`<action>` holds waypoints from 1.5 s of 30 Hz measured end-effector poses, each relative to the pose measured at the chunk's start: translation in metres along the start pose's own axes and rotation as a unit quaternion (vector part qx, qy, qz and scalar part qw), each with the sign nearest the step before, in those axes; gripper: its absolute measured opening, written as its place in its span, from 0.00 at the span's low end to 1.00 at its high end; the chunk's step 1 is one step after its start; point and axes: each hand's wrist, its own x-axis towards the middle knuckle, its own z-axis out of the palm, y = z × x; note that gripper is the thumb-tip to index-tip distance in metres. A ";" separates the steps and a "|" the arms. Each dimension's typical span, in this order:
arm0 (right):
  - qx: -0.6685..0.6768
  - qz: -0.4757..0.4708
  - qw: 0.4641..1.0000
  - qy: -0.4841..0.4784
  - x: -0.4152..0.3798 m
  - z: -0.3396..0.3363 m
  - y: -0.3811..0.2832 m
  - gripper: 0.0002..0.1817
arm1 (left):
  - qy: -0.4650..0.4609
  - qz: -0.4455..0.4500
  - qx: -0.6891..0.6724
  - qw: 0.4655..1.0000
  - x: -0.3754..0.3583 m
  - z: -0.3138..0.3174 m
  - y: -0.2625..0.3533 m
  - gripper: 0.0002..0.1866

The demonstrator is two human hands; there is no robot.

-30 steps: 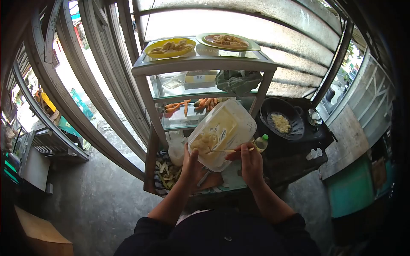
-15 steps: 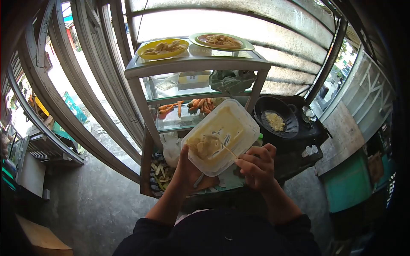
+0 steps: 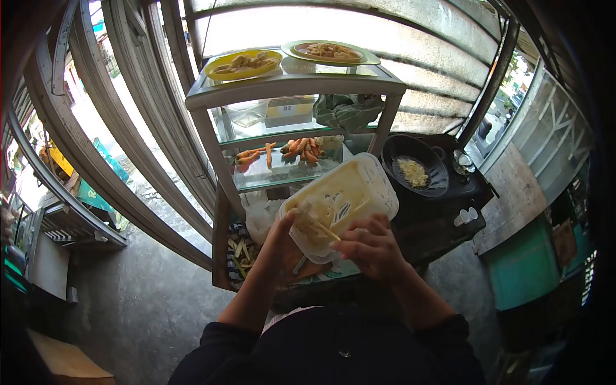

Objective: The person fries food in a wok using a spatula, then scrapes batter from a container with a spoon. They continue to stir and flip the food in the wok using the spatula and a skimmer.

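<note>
A white plastic tub (image 3: 364, 186), tilted toward me, has pale yellow batter (image 3: 312, 217) smeared inside, pooled in its lower left part. My left hand (image 3: 280, 242) grips the tub by its lower left edge. Between the fingers of my right hand (image 3: 373, 251) is a thin wooden stick (image 3: 326, 231), its far end down in the batter. Beyond the tub on the right, a black wok (image 3: 438, 174) sits on the stove with a yellow battered piece (image 3: 410, 172) frying in it.
A glass display case (image 3: 295, 85) stands ahead, with a yellow plate (image 3: 221, 76) and a green-rimmed plate (image 3: 369, 59) of food on top. Carrots (image 3: 305, 150) lie on its lower shelf. Peelings (image 3: 240, 255) are at lower left, small cups (image 3: 464, 217) at the right.
The tub has shifted slightly right. My right hand has moved down and left, and the stick now points up and left into the batter at the tub's lower left.
</note>
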 end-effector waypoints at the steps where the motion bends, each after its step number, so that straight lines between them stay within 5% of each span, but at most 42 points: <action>1: 0.035 -0.007 0.999 -0.021 -0.003 0.002 -0.005 0.09 | 0.008 0.011 0.010 1.000 0.002 -0.005 -0.003 0.43; 8: 0.028 0.033 0.999 0.001 -0.002 -0.036 0.018 0.06 | 0.014 0.011 -0.028 0.999 -0.003 -0.019 0.003 0.41; 12: -0.043 0.049 0.998 0.002 0.008 -0.045 0.030 0.04 | 0.050 0.066 0.073 0.994 -0.002 -0.020 0.002 0.45; 15: 0.033 0.119 0.992 0.017 0.001 -0.033 0.038 0.02 | 0.058 0.101 0.104 0.988 0.001 -0.015 0.003 0.48; 17: 0.182 0.253 0.949 0.046 -0.007 -0.016 0.027 0.05 | 0.071 0.112 0.105 0.986 0.002 -0.011 0.000 0.49; 20: 0.245 0.279 0.927 0.049 -0.013 0.009 0.008 0.08 | 0.068 0.090 0.040 0.993 0.005 -0.010 -0.009 0.43; 24: 0.201 0.336 0.920 0.031 -0.022 0.017 -0.013 0.10 | 0.089 0.127 0.018 0.988 0.008 0.002 -0.019 0.42; 26: 0.371 0.434 0.810 0.135 -0.035 0.034 -0.008 0.12 | 0.104 0.149 -0.010 0.983 0.009 0.002 -0.022 0.42; 30: 0.424 0.444 0.760 0.211 -0.034 0.030 0.000 0.13 | 0.052 0.144 -0.050 0.987 0.015 -0.009 -0.032 0.43; 32: 0.269 0.335 0.875 0.223 -0.024 0.018 -0.006 0.09 | 0.045 0.140 -0.057 0.988 0.014 -0.004 -0.030 0.43; 33: 0.268 0.333 0.876 0.225 -0.021 0.013 -0.004 0.09 | 0.039 0.130 -0.080 0.987 0.011 0.003 -0.025 0.43; 35: 0.058 0.094 0.986 0.127 -0.017 0.002 0.001 0.04 | 0.029 0.123 -0.104 0.987 0.011 0.006 -0.021 0.43; 38: 0.028 0.016 0.999 0.004 -0.014 -0.007 0.001 0.09 | 0.050 0.102 -0.056 0.992 0.014 0.000 -0.019 0.43; 42: 0.023 0.004 0.998 0.064 -0.011 -0.013 0.000 0.10 | 0.043 0.111 -0.035 0.992 0.013 -0.005 -0.013 0.44; 45: 0.042 -0.033 0.998 -0.027 -0.005 -0.019 -0.005 0.10 | 0.045 0.116 -0.024 0.992 0.011 -0.008 -0.012 0.44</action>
